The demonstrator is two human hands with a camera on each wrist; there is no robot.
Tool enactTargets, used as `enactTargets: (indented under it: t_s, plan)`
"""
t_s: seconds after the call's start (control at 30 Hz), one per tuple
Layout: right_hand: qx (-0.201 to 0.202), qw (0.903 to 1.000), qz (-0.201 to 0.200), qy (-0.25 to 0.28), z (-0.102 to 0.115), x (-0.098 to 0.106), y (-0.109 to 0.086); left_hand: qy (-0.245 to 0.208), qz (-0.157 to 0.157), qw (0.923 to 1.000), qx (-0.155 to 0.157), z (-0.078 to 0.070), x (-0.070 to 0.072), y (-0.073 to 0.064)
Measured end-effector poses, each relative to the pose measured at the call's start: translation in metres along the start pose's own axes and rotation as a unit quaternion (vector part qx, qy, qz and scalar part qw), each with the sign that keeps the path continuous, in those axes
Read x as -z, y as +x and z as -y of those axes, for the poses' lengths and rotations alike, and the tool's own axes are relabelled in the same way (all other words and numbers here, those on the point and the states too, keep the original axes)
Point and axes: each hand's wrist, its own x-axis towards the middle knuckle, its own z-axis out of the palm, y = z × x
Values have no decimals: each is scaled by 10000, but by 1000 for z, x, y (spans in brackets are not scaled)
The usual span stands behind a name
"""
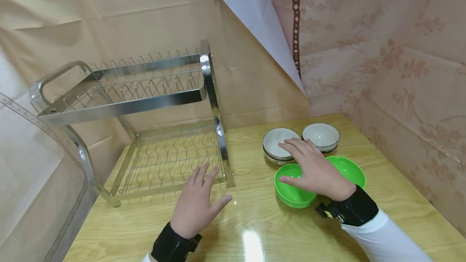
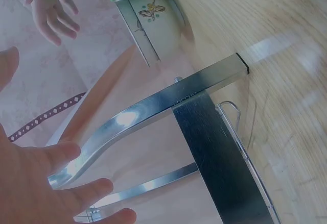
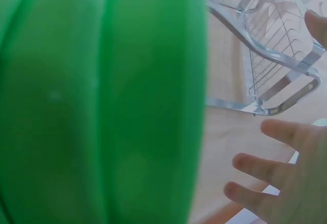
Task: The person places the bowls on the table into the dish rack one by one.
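With fingers spread, my right hand [image 1: 314,169] hovers over the bowls, holding nothing. Below it is a stack of green bowls [image 1: 287,189], partly covered by the hand in the head view; more green [image 1: 351,170] shows to its right. Behind them stand two stacks of white bowls with dark rims, one on the left [image 1: 274,144] and one on the right [image 1: 322,134]. My left hand [image 1: 196,203] is empty too, its fingers apart, in front of a two-tier metal dish rack [image 1: 127,109]. In the right wrist view, green bowls [image 3: 148,101] fill the left side, near the fingers [image 3: 260,168].
The wooden table [image 1: 251,209] carries the rack on its left and the bowls on its right. Beige cloth [image 1: 153,19] hangs behind the rack, and a patterned pink curtain [image 1: 393,72] hangs along the right side. The rack's wire slots hold no dishes.
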Motion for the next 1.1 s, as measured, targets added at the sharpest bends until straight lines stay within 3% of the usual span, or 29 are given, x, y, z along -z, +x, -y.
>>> enactTargets:
  t_s: [0.23,0.37,0.57,0.83,1.1]
  plan:
    - [-138,9983,559,-131,21,7,-5,-14,44,10000,55,-1,0,-1]
    - [-252,9935,1089,-200,35,9,-11,-49,145,9998,148,-1,2,-1]
    - [-459,9850,1654,-160,45,4,-13,0,61,9999,127,1,2,0]
    - [-191,9834,1802,-94,49,-7,-11,-14,43,10000,59,2,1,1]
    - [-18,9877,1504,-431,53,-7,-12,-18,148,9998,120,0,0,1]
